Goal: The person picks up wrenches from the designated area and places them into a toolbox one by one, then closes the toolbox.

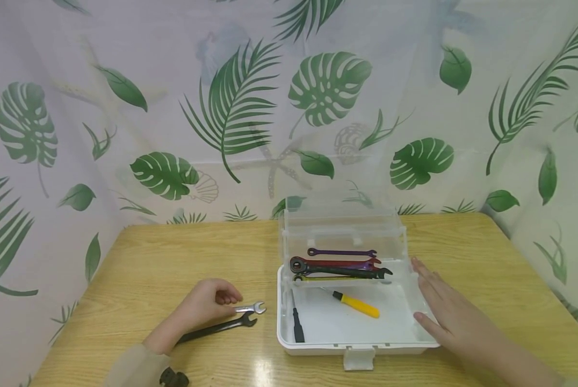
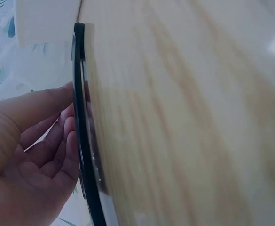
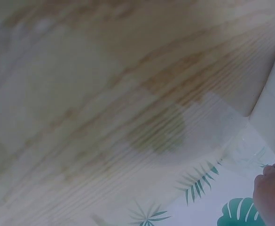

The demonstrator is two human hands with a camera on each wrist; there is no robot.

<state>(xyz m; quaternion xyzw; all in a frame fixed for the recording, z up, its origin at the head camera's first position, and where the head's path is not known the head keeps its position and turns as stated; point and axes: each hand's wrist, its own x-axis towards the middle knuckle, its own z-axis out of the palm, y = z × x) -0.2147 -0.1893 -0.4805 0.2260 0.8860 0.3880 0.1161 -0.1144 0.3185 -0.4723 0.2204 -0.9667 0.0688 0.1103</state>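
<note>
On the surface [image 1: 187, 252] I have an open white toolbox [image 1: 318, 350]; its clear tray [image 1: 395, 250] holds coloured wrenches [image 1: 342, 270]. The right hand [image 1: 455, 314] lies straight-fingered against its side. The left hand [image 1: 202, 303] curls at a black wrench [image 1: 218, 327] and silver wrench [image 1: 247, 309] left of the box; I can't tell whether it grips. Inside lie yellow [image 1: 360, 307] and black [image 1: 297, 327] screwdrivers.

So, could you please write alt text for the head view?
A person's left hand is at a silver wrench beside a black wrench on a wooden table, while the right hand touches an open white toolbox holding several wrenches, a yellow-handled screwdriver and a black screwdriver.
</note>
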